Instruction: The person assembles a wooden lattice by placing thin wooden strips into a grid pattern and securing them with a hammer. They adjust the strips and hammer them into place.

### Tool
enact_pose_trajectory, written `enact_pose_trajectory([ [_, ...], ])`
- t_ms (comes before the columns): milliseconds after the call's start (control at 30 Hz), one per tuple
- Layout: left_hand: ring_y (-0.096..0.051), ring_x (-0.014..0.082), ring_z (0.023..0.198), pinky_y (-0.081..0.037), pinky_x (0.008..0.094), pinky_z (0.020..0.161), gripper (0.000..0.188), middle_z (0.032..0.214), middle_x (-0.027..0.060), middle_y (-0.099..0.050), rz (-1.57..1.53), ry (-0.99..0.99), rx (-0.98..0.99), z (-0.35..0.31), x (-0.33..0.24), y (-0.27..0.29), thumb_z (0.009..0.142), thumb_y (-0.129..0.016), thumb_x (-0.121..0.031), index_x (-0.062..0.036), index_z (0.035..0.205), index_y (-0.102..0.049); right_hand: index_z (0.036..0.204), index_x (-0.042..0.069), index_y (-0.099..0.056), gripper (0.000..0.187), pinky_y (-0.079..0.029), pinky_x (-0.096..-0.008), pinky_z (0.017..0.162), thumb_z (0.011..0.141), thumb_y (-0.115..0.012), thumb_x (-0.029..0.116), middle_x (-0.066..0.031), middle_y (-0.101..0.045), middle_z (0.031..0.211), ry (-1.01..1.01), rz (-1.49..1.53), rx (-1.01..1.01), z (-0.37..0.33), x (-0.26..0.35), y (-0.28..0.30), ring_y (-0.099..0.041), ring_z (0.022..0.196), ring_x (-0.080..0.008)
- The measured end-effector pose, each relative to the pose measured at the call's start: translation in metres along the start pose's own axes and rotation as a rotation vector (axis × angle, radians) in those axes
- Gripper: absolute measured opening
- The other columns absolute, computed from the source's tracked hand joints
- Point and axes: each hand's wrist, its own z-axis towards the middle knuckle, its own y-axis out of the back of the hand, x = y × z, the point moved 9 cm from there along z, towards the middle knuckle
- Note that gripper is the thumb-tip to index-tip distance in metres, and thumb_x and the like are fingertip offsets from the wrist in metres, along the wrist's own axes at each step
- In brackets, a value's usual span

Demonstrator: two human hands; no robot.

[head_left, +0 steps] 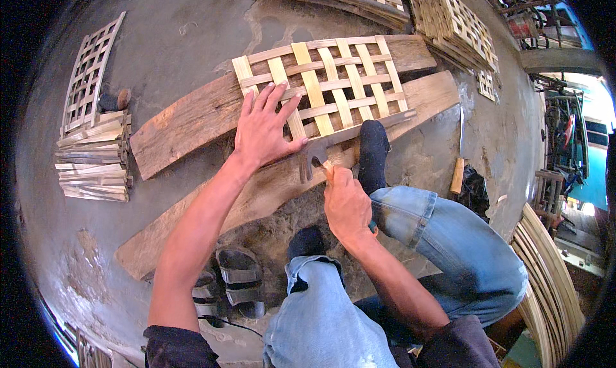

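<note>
A woven lattice panel of pale bamboo strips (319,84) lies across two thick, weathered wooden planks. My left hand (258,129) rests spread on the panel's left end, fingers on the strips and thumb by the near edge strip. My right hand (347,202) is wrapped round the handle of a hammer (305,164), whose head is close to the panel's near left corner, just below my left thumb. Whether the head touches the edge strip I cannot tell. My foot in a black sock (373,155) presses on the panel's near edge, right of the hammer.
A knife with a wooden handle (457,175) lies at the right by a black plastic bag (473,191). Lattice panels are stacked (452,25) at the far right. Left are a strip bundle (95,159) and another panel (93,73). Sandals (240,278) lie near my feet.
</note>
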Motion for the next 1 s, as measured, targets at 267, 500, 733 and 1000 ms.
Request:
enact_pose_trajectory([
  [267, -0.031, 0.0312, 0.142, -0.021, 0.0560, 0.118, 0.086, 0.151, 0.0125, -0.036, -0.002, -0.007, -0.008, 0.003, -0.001, -0.001, 0.071, -0.071, -0.056, -0.0224, 0.146, -0.045, 0.104, 0.006, -0.049, 0.024, -0.057, -0.0449, 0.062, 0.089, -0.064, 0.017, -0.0152, -0.061, 0.086, -0.019, 0.038, -0.005, 0.002, -0.007, 0.006, -0.067, 0.078, -0.0353],
  [500, -0.031, 0.0305, 0.142, -0.019, 0.0559, 0.118, 0.085, 0.149, 0.0126, -0.039, -0.007, -0.012, -0.043, 0.002, -0.002, 0.004, 0.071, -0.072, -0.055, -0.0219, 0.144, -0.046, 0.120, -0.004, -0.052, 0.031, -0.050, -0.0540, 0.075, 0.095, -0.055, 0.014, -0.0283, -0.064, 0.100, -0.115, 0.406, -0.108, -0.011, -0.044, 0.019, -0.062, 0.090, -0.0490],
  [733, -0.048, 0.0274, 0.127, -0.035, 0.0471, 0.109, 0.056, 0.132, 0.0079, -0.055, -0.202, -0.053, -0.141, -0.005, -0.026, 0.019, 0.073, -0.078, -0.036, -0.0158, 0.123, -0.062, 0.120, -0.004, -0.052, 0.029, -0.049, -0.0527, 0.073, 0.099, -0.053, 0.016, -0.0298, -0.065, 0.098, -0.078, 0.518, -0.146, -0.002, -0.061, 0.020, -0.063, 0.090, -0.0492],
  [1000, -0.054, 0.0278, 0.107, -0.042, 0.0439, 0.093, 0.040, 0.109, 0.0063, -0.059, -0.291, -0.040, -0.024, -0.021, -0.028, 0.009, 0.079, -0.075, -0.031, -0.0129, 0.112, -0.063, 0.117, -0.003, -0.051, 0.028, -0.048, -0.0537, 0.070, 0.099, -0.051, 0.018, -0.0299, -0.064, 0.093, -0.193, 0.473, -0.025, 0.007, -0.059, 0.016, -0.063, 0.086, -0.0493],
])
